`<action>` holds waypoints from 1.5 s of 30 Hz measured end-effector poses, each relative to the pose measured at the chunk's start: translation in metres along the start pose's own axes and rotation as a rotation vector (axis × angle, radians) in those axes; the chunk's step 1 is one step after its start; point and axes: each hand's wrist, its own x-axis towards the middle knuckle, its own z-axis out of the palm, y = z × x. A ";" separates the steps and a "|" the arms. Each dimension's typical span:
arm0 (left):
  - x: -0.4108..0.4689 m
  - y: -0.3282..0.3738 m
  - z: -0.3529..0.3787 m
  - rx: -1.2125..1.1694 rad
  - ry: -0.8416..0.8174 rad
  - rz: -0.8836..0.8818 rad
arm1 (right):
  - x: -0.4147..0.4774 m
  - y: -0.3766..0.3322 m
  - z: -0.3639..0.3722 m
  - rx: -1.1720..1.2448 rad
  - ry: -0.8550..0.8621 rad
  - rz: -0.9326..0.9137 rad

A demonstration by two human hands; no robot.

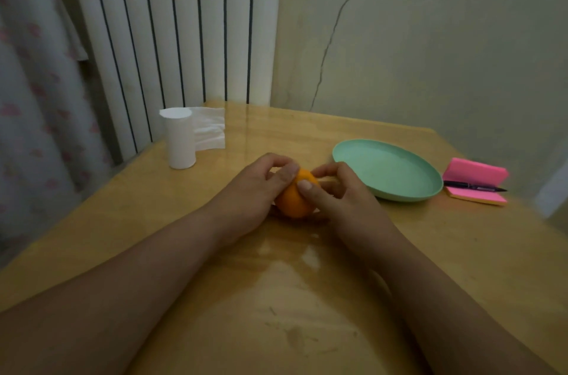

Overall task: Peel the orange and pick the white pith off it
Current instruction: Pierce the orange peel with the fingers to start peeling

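An orange (294,201), its skin whole on the side I see, rests on the wooden table (276,298) between both hands. My left hand (256,187) cups its left side, thumb lying over the top. My right hand (339,195) grips its right side, with the thumb pressed on the top of the fruit and the fingers curled behind it. The far side and underside of the orange are hidden by my fingers.
A pale green plate (388,169) lies right of the hands. Beyond it is a pink sticky-note pad (476,173) with a black pen (475,187) across it. A white paper roll (179,137) with a loose sheet (209,128) stands at the back left near the radiator.
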 end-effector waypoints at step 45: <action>0.010 -0.011 -0.012 -0.466 -0.078 -0.093 | -0.004 0.005 0.003 -0.211 0.020 -0.041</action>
